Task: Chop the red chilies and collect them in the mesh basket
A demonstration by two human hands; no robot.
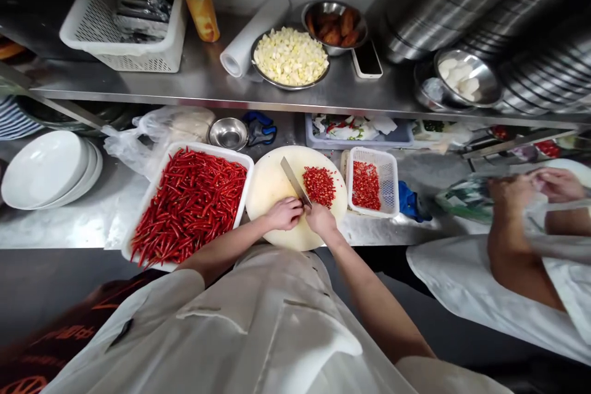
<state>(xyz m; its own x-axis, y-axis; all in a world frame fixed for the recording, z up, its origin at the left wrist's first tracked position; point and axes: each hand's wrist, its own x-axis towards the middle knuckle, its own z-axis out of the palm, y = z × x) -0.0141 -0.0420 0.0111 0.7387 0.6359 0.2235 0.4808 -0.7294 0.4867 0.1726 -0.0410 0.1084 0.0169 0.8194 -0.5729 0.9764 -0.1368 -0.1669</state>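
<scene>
Head view: on the round chopping board, the right hand has its fingers clamped on the handle of a knife, blade pointing away beside the chopped red chillies. The left hand lies at the blade's left — fingers together and curled, their grip not discernible — between the tray of whole red chillies and the perforated basket holding more chopped pieces.

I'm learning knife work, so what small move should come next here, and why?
Perhaps ease the left hand back slightly, since its fingers are close beside the knife, near where the right hand grips it.
</scene>
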